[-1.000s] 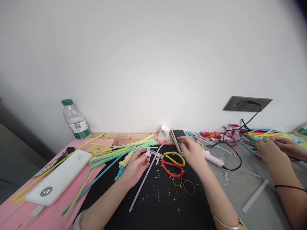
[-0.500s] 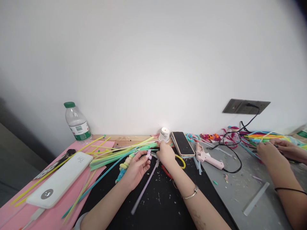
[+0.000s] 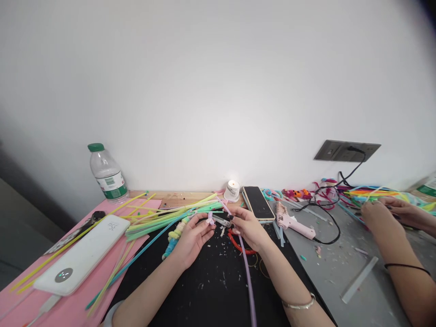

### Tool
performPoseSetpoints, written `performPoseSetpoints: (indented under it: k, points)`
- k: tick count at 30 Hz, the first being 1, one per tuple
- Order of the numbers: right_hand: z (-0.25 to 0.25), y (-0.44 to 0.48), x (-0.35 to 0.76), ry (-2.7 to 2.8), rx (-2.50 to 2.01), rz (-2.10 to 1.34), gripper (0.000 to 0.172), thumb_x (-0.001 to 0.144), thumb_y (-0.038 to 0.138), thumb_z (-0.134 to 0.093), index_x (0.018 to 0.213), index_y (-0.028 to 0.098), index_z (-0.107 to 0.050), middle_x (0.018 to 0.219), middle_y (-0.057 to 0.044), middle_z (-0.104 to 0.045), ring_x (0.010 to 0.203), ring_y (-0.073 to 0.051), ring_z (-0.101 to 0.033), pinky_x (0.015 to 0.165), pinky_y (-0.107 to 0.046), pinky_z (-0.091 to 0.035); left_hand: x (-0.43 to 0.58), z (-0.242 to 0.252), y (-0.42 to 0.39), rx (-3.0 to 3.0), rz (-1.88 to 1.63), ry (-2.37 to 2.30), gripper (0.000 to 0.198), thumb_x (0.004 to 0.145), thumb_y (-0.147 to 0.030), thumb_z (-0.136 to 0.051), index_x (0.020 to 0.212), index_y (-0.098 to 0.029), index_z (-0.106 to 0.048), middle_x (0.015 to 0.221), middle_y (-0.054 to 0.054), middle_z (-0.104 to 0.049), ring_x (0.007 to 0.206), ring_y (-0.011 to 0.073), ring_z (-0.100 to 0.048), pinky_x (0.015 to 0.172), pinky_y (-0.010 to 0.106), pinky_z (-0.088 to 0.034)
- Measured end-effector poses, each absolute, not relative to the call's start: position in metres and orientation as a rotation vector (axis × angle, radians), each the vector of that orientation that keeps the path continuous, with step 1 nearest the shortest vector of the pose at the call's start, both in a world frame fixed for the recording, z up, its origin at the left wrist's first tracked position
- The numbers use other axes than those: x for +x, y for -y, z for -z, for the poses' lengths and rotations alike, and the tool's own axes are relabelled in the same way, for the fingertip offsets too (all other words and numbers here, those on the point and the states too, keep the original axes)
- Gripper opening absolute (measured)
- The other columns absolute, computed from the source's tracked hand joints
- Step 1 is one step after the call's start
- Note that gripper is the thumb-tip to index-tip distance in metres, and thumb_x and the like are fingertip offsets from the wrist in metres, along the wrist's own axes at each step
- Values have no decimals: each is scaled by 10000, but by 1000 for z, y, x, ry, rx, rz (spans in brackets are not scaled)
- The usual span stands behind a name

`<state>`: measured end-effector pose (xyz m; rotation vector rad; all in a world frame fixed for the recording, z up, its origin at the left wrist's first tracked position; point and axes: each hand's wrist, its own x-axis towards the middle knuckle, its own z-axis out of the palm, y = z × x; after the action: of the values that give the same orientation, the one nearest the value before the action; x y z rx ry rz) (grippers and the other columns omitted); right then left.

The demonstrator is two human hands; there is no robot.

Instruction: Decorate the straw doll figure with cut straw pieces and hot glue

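Between its fingertips my left hand (image 3: 193,238) pinches a small lilac piece of bent pipe cleaner (image 3: 211,219). To its right, my right hand (image 3: 248,227) is closed on a long purple pipe cleaner (image 3: 247,272), which runs down toward the front edge of the view. A grey metal tool (image 3: 222,221), perhaps pliers or scissors, lies between the hands, partly hidden. Behind my left hand rests a coiled yellow and blue fuzzy piece (image 3: 174,238). A red loop (image 3: 238,245) sits below my right hand on the black mat (image 3: 211,290).
Loose pipe cleaners (image 3: 153,222), a white power bank (image 3: 83,254) and a bottle (image 3: 108,175) are at left. A paper cup (image 3: 233,190), a phone (image 3: 258,203) and a pink glue gun (image 3: 293,223) stand right of centre. A co-worker's hands (image 3: 381,218) work at far right.
My right hand has turned and now grips the purple pipe cleaner, which has swung from lower left to lower right. My left hand stays nearly in place with the lilac piece.
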<state>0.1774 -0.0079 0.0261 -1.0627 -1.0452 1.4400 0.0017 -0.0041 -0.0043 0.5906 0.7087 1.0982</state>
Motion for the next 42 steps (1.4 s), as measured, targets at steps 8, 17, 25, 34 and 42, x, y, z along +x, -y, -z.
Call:
performPoseSetpoints:
  k: [8,17,25,34,42]
  points:
    - [-16,14,181,1247,-1169,-1253,323,758,424,-607,819,118,-690,532,57,-379,434,-41,-228,400,-182,-140,1,5,4,666,-1074,-729,232,705,-212,-731,902,-177,-613,878,59,-675,824,159,-657,750,249,-524]
    - [-18,17,174,1490,-1193,-938,215,772,323,-590,754,150,-715,670,-23,-609,642,-142,-527,593,-244,-411,3,4,5,705,-1059,-783,254,690,-213,-745,906,-169,-619,869,52,-668,767,151,-655,707,250,-529]
    - [-12,14,176,1485,-1250,-908,168,749,296,-595,735,147,-672,658,-18,-605,602,-130,-516,558,-234,-406,3,6,6,746,-1024,-777,243,704,-230,-734,902,-164,-611,865,50,-663,789,142,-640,732,250,-517]
    - [-12,15,175,1542,-1272,-810,162,731,275,-606,677,136,-668,636,-19,-590,592,-127,-505,560,-238,-378,4,6,8,802,-970,-750,197,732,-233,-705,893,-162,-617,820,33,-643,762,120,-612,718,235,-508]
    - [-11,15,176,1554,-1300,-798,153,733,256,-597,662,134,-657,637,-21,-588,599,-127,-504,565,-237,-373,4,8,7,825,-965,-740,171,742,-240,-692,882,-171,-622,819,19,-632,759,111,-598,722,235,-504]
